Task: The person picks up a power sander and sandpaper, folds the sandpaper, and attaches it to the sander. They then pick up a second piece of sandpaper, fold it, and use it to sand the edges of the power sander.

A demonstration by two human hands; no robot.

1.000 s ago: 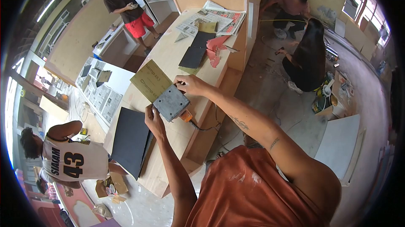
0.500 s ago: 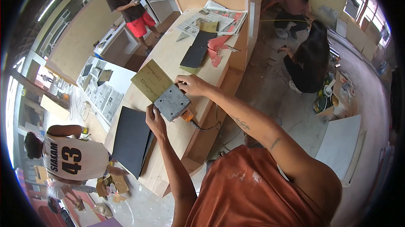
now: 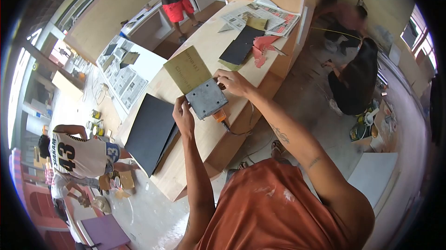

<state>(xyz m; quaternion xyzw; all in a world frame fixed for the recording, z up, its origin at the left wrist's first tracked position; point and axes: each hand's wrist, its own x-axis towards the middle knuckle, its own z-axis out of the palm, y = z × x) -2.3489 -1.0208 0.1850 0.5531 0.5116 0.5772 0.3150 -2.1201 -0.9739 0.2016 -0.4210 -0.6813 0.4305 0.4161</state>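
An electric sheet sander (image 3: 206, 100) lies pad up on the wooden bench, its grey plate with small holes facing me and its orange body (image 3: 219, 116) showing at the lower end. A sheet of sandpaper (image 3: 188, 70), tan printed back toward me, extends from the plate's far edge. My left hand (image 3: 184, 116) grips the plate's left corner where the paper meets it. At the upper right corner my right hand (image 3: 231, 83) has its fingers curled at the sander's edge; what its fingertips pinch is hidden.
Dark sandpaper sheets (image 3: 151, 134) lie at the bench's left. Further along are a cut black piece (image 3: 241, 45), torn red paper (image 3: 264, 50) and newspapers (image 3: 283, 20). A cord (image 3: 239, 133) hangs over the bench edge. Several people work around, one in a numbered jersey (image 3: 79, 152).
My view has shifted, so the bench and sander appear further right. Both hands stay at the sander, and the sandpaper sheet still extends from its far edge.
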